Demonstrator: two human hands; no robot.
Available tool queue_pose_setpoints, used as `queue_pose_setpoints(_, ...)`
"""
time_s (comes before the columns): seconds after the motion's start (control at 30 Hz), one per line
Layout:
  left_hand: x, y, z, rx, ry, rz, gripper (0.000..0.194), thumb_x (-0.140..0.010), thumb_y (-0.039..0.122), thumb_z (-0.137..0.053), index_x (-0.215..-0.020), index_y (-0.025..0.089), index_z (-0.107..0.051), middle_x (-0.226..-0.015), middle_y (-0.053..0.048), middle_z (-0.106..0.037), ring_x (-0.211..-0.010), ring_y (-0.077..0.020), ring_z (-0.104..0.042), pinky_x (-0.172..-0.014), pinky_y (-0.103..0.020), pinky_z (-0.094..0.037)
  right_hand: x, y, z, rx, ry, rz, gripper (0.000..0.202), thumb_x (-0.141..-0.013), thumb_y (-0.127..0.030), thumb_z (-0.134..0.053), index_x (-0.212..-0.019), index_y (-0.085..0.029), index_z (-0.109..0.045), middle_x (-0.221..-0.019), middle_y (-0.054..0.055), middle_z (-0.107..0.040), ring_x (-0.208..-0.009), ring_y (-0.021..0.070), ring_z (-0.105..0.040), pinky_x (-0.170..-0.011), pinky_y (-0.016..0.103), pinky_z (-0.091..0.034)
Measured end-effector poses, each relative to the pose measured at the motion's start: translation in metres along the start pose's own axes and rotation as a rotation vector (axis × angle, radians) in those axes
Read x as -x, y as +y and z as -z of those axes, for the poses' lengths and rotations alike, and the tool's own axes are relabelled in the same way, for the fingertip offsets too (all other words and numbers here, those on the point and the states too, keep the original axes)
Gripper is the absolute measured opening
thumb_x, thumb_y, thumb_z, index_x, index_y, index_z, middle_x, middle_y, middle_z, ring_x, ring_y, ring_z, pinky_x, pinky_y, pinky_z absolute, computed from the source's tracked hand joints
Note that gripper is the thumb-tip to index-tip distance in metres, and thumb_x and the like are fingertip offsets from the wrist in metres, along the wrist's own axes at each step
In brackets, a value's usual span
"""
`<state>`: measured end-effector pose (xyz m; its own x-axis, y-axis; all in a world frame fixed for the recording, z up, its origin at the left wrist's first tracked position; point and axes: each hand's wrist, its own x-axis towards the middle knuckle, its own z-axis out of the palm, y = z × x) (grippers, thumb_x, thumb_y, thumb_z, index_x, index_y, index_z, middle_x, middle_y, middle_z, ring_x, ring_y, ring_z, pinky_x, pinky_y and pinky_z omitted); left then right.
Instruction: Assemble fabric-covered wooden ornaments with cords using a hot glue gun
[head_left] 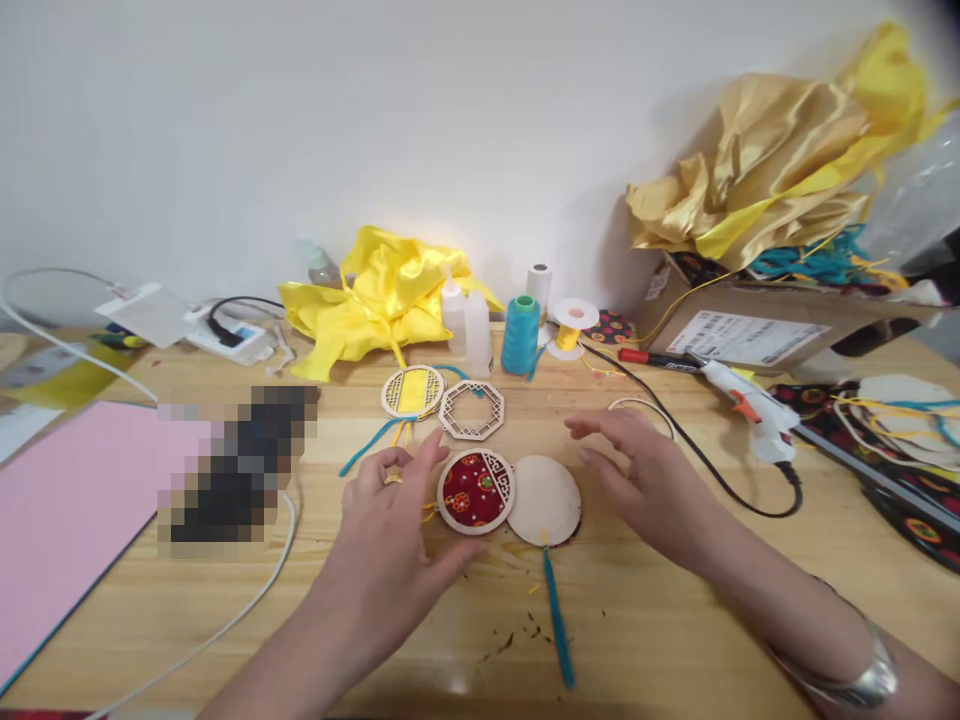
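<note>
My left hand [390, 500] half open, fingertips steadying red fabric disc [476, 490] flat on tabletop [675, 620]. My right hand [637, 470] open, empty, hovering just right of plain wooden disc [546, 500]; discs touching, edges overlapping.

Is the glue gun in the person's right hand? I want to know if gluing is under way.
No, the glue gun lies on the table, apart from the open right hand.

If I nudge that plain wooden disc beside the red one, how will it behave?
The plain wooden disc lies flat and looks thin, so it probably slides rather than rolls, and feels light and stiff. The teal cord beneath its edge may drag along.
</note>
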<state>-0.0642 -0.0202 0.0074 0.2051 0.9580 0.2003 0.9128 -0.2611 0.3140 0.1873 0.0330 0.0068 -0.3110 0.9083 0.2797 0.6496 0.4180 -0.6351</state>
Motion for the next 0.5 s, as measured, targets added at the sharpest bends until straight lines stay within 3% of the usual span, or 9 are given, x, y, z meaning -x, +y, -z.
queue_pose_setpoints(0.2, -0.0074, 0.0068, -0.0069, -0.104, -0.077, 0.029, 0.087, -0.068, 0.046, -0.07, -0.139, 0.018, -0.028, -0.117, -0.014, -0.062, -0.108, -0.0348, -0.044, -0.085, -0.051, -0.035, 0.0033, 0.01, -0.0107, -0.086, 0.177, 0.012, 0.018, -0.086, -0.018, -0.052, -0.102, -0.021, -0.061, -0.09, 0.007, -0.065, -0.088, 0.0214, -0.057, -0.077, 0.037, -0.047)
queue_pose_setpoints(0.5, -0.0106, 0.0084, -0.0107, -0.112, -0.071, 0.01, 0.077, -0.076, 0.044, -0.062, -0.138, 0.017, -0.027, -0.115, -0.013, -0.066, -0.107, -0.0354, -0.045, -0.082, -0.049, -0.031, 0.0053, 0.01, -0.0047, -0.126, 0.165, 0.05, 0.017, -0.085, -0.015, -0.053, -0.1, -0.019, -0.061, -0.089, 0.007, -0.065, -0.088, 0.0208, -0.057, -0.079, 0.037, -0.046)
